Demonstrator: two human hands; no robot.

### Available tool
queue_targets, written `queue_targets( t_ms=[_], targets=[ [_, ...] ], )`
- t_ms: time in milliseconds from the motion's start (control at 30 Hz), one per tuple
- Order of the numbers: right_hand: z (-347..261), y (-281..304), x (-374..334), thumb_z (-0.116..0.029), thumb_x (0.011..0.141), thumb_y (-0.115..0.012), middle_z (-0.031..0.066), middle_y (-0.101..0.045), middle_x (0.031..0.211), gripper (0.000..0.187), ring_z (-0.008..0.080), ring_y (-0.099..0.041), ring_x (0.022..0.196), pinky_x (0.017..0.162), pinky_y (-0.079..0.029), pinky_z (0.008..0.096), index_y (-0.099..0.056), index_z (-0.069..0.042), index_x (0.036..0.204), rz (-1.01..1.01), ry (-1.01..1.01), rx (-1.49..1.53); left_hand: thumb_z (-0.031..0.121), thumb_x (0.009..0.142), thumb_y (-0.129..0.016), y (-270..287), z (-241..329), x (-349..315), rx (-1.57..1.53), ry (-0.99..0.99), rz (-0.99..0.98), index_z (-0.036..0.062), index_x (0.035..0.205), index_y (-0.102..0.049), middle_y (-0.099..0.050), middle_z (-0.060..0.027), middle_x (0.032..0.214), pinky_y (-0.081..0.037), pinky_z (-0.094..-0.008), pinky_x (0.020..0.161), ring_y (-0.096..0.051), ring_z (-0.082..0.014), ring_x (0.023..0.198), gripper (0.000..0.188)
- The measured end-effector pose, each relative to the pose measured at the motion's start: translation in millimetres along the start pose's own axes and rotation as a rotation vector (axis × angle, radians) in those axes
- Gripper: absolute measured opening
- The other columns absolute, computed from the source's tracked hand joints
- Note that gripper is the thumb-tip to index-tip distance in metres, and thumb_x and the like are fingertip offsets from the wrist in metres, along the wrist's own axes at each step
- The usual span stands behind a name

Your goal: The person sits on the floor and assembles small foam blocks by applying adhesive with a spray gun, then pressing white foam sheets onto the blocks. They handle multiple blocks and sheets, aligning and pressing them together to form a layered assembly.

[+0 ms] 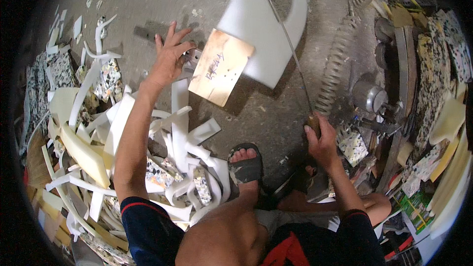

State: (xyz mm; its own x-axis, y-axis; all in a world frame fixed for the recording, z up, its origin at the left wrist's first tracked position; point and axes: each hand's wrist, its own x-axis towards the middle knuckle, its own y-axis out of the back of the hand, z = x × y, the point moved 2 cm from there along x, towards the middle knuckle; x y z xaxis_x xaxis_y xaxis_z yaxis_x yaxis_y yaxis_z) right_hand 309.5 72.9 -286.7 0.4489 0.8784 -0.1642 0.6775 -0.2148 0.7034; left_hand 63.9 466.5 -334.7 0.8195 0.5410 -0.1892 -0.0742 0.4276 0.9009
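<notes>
My right hand [322,143] is closed round the wooden handle of a long, thin-bladed knife [294,54]. Its blade slants up and away across the right part of a white foam sheet [266,44] on the floor. A flat wooden board [221,69] with handwriting and small dark holes overlaps the sheet's near left edge. My left hand [171,56], fingers spread, is at the board's left side. Its thumb and forefinger are close to a small metal fitting [195,56] there; I cannot tell whether they touch it.
White foam offcuts [180,118] are heaped at my left, with speckled foam blocks [202,186] among them. On my right lie a coiled hose [332,74], a metal machine part [369,97] and stacked foam pieces [446,113]. My sandalled foot [245,165] stands near the heap.
</notes>
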Motion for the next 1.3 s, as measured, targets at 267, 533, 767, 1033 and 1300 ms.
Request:
queue_targets(
  t_ms=[267,533,767,1033,1300],
  targets=[
    [0,-29,19,-0.015,0.092,-0.068,0.0257,-0.067,0.113,0.041,0.0435,-0.068,0.098,0.083,-0.056,0.0460,-0.058,0.006,0.125,-0.117,0.026,-0.063,-0.014,0.072,-0.069,-16,7,22,0.223,-0.127,-0.137,0.0175,0.113,-0.070,-0.040,-0.0037,0.159,-0.009,-0.0709,0.123,-0.014,-0.0283,0.156,0.052],
    [9,-60,23,-0.008,0.092,-0.066,0.0256,-0.068,0.109,0.035,0.0429,-0.069,0.094,0.081,-0.056,0.0437,-0.059,0.005,0.123,-0.075,0.076,-0.085,-0.009,0.078,-0.068,-32,-7,26,0.297,-0.112,-0.154,0.0193,0.132,-0.065,-0.042,-0.0054,0.158,-0.024,-0.0607,0.124,-0.022,-0.0255,0.154,0.061],
    [10,-65,26,-0.008,0.092,-0.066,0.0256,-0.068,0.108,0.035,0.0429,-0.069,0.093,0.079,-0.056,0.0454,-0.058,0.005,0.124,-0.126,0.027,-0.114,0.001,0.086,-0.067,-36,-14,21,0.354,-0.160,-0.115,0.0203,0.135,-0.064,-0.043,-0.0075,0.157,-0.031,-0.0470,0.124,-0.029,-0.0279,0.152,0.053],
    [10,-74,32,-0.016,0.094,-0.066,0.0211,-0.067,0.098,0.035,0.0409,-0.069,0.082,0.069,-0.056,0.0470,-0.057,-0.001,0.125,-0.060,0.147,-0.184,-0.009,0.074,-0.070,-38,-19,23,0.272,-0.200,-0.094,0.0202,0.136,-0.062,-0.044,-0.0080,0.157,-0.035,-0.0414,0.123,-0.031,-0.0281,0.151,0.069],
    [15,-97,56,-0.027,0.100,-0.059,0.0213,-0.066,0.099,0.040,0.0419,-0.068,0.085,0.074,-0.055,0.0520,-0.053,-0.006,0.133,-0.215,-0.095,-0.207,-0.011,0.066,-0.073,-42,-22,22,0.225,-0.180,-0.095,0.0233,0.138,-0.061,-0.044,-0.0042,0.157,-0.035,-0.0400,0.123,-0.032,-0.0267,0.151,0.081]
  ],
)
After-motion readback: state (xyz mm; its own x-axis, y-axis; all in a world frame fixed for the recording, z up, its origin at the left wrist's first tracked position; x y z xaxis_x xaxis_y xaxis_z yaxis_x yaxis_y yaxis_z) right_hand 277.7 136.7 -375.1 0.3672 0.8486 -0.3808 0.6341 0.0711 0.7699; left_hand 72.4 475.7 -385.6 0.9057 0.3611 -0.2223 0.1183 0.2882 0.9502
